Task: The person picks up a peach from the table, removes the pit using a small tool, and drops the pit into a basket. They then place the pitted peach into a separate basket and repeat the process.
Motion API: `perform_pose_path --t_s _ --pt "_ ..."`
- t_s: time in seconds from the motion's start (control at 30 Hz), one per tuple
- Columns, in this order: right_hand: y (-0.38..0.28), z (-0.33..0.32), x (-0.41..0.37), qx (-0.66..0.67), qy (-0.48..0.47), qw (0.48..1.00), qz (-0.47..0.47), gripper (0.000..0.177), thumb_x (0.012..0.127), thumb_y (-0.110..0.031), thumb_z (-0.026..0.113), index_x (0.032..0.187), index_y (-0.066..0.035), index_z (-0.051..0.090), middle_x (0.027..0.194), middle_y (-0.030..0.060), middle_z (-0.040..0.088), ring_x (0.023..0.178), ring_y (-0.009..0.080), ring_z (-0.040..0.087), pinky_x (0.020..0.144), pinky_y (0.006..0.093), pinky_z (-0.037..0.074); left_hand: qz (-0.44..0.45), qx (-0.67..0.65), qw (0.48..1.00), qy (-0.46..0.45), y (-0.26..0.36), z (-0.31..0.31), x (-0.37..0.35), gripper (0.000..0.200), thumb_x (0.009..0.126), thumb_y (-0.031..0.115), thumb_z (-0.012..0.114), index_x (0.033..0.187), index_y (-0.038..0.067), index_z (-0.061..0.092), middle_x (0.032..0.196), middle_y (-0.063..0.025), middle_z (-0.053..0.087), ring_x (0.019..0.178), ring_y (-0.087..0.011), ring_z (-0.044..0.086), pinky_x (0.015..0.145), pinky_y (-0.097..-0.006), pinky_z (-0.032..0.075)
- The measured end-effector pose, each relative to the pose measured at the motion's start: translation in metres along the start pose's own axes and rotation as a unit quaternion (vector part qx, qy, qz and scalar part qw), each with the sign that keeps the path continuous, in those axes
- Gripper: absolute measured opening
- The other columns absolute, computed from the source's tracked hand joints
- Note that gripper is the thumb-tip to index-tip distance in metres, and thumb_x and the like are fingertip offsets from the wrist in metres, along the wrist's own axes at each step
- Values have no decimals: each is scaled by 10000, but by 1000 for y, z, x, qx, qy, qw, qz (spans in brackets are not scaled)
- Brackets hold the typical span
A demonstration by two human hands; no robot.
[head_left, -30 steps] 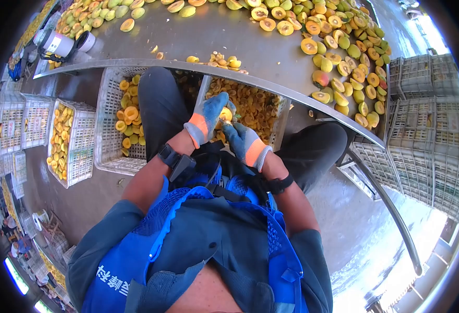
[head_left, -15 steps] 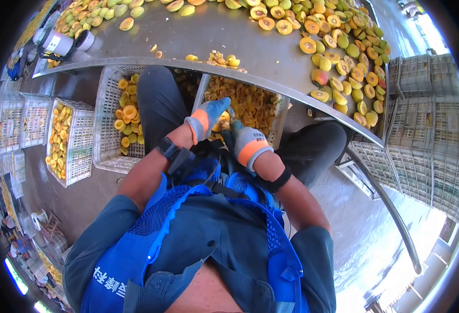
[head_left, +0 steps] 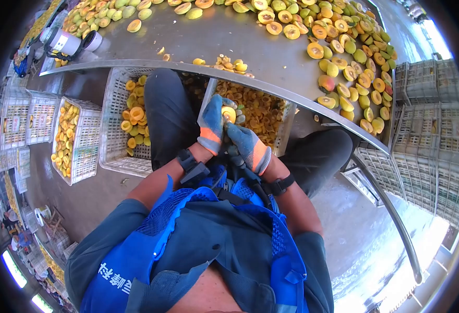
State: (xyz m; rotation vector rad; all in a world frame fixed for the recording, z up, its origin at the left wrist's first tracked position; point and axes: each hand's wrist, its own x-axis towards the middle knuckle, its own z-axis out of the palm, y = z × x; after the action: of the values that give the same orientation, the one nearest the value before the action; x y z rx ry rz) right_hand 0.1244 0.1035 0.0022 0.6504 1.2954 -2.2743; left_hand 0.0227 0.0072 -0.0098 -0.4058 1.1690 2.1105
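Note:
My left hand (head_left: 212,124), in a blue, grey and orange work glove, is closed around a piece of yellow-orange fruit (head_left: 229,113). Close against it on the right, my right hand (head_left: 247,144) wears a matching glove. Its fingers are curled in at the fruit; whatever they may grip is hidden. Both hands are above my lap, at the near side of a crate (head_left: 284,125) under the table edge. Inside that crate lie many brownish-orange fruit pieces (head_left: 263,115).
A metal table (head_left: 187,39) carries halved yellow-green fruit (head_left: 315,50), with small scraps (head_left: 230,64) by its rim. Crates of fruit halves (head_left: 112,120) (head_left: 86,141) stand at left; stacked crates (head_left: 427,130) stand at right. A curved metal bar (head_left: 391,214) runs beside my knee.
My left hand has turned more upright, and the yellow-orange fruit now shows at its fingertips. My right hand has rolled to show its back and leans towards the fruit. The view has shifted slightly.

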Motion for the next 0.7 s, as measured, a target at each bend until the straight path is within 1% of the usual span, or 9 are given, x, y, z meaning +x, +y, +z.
perform_pose_path --t_s 0.1,0.13,0.2,0.27,0.3,0.33,0.4,0.53,0.7 --pt "-4 1 -2 209 -91 974 14 375 1068 -407 487 989 -62 613 678 -31 534 485 34 445 415 186 330 63 -21 997 -41 -2 -4 -2 355 1028 395 509 928 65 593 906 -136 643 765 -243 686 707 -363 608" --pt "-5 2 0 225 -100 969 24 415 1053 -466 480 943 -85 601 632 -27 507 439 73 426 384 214 307 65 -22 997 -36 -4 -7 -1 348 1027 389 513 933 64 595 907 -136 645 784 -246 688 726 -368 609" --pt "13 2 13 99 -34 993 -60 429 1054 -470 475 924 -82 605 633 -30 508 444 71 430 392 213 310 66 -26 997 -29 -11 -11 1 335 1025 377 522 944 61 598 911 -136 648 822 -251 693 763 -379 610" --pt "7 6 9 41 7 997 -66 428 1057 -463 474 926 -77 603 635 -31 508 441 70 425 391 218 308 -15 -1 999 -51 0 -11 2 334 1017 383 547 954 59 601 926 -136 652 849 -256 696 784 -385 606" --pt "1 5 3 47 12 998 -29 420 1058 -455 476 938 -72 599 636 -30 508 435 70 418 386 225 305 -55 10 997 -61 6 -13 3 335 1013 386 560 959 58 603 933 -137 654 862 -258 697 795 -388 604" --pt "-4 7 -2 54 16 998 8 411 1060 -446 478 949 -68 595 636 -29 507 429 70 411 381 231 302 -83 1 994 -75 13 -12 1 342 1008 393 569 948 59 606 916 -135 655 836 -257 694 771 -384 602" --pt "2 5 -1 -6 23 1000 -9 418 1055 -461 479 946 -74 596 624 -27 505 416 75 407 375 235 294 -141 -20 985 -99 23 -10 -4 356 998 407 586 924 60 611 883 -132 657 784 -254 689 723 -378 598" --pt "1 12 -1 13 7 1000 4 398 1054 -455 474 939 -93 594 605 -33 482 403 82 398 367 234 288 -106 0 991 -79 14 -14 5 407 1003 434 560 835 66 603 734 -111 619 617 -239 634 588 -354 563" --pt "-1 10 -2 122 -22 992 32 414 1054 -474 469 900 -108 583 600 -41 476 410 80 411 360 225 293 -39 -23 998 -43 -1 -12 3 405 1015 442 533 868 71 604 775 -108 625 635 -225 640 596 -328 563"
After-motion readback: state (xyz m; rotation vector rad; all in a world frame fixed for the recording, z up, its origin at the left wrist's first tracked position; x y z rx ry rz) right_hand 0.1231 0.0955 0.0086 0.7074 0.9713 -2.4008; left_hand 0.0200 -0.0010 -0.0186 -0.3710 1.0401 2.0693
